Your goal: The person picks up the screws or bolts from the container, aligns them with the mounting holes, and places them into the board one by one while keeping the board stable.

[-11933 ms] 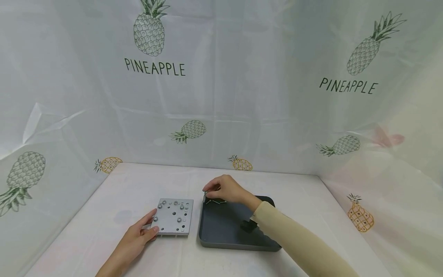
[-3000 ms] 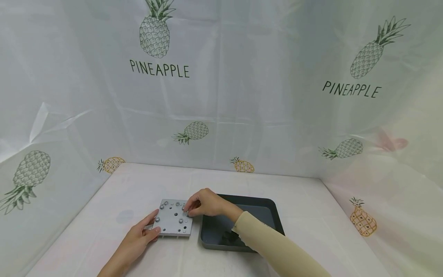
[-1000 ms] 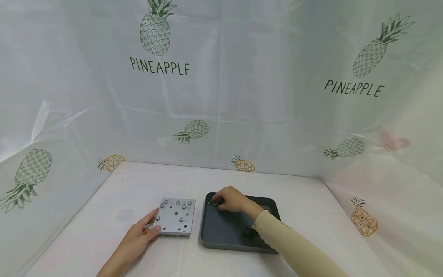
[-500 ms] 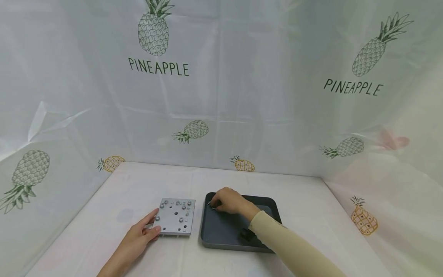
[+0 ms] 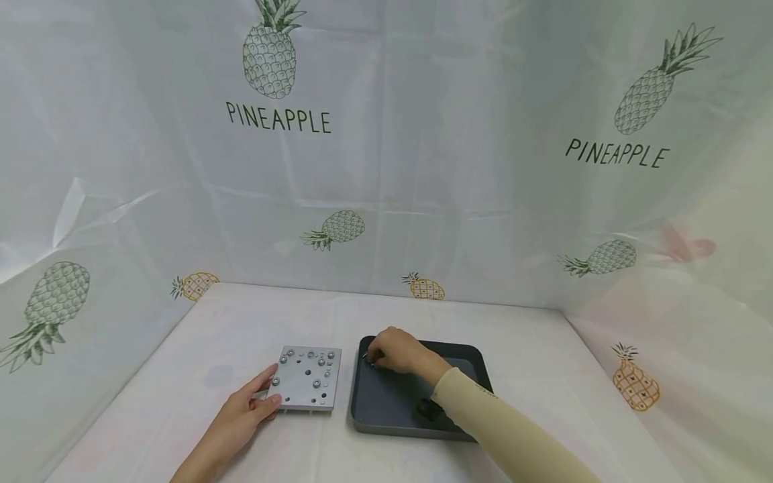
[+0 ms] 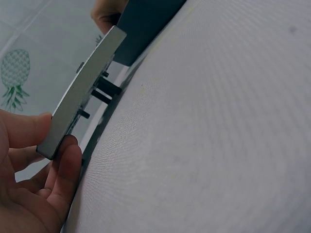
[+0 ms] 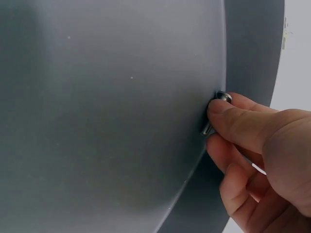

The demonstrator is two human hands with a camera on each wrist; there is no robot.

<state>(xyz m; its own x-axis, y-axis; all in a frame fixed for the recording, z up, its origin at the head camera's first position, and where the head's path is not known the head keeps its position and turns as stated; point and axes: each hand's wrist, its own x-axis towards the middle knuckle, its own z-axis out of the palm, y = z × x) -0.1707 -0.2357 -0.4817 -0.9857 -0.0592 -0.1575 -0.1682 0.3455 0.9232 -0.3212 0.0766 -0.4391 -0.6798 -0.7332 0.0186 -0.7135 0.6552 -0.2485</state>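
A square silver metal plate with holes and several socket-head screws lies left of the tray. My left hand grips its left edge, thumb on top and fingers curled under. In the left wrist view the plate shows edge-on, screw shanks sticking out below it. My right hand is in the far left corner of the dark grey tray. Up close in the right wrist view, thumb and forefinger pinch a shiny screw by its head, against the tray wall.
The tray's raised rim runs under my right forearm, whose beige sleeve covers the near right corner. A black object shows at the right wrist. Pineapple-print curtain encloses the white table at the back and sides.
My right hand went from the tray to the plate's right edge, then back to the tray, where it now pinches a screw. Another screw head shows at the plate's far right corner.
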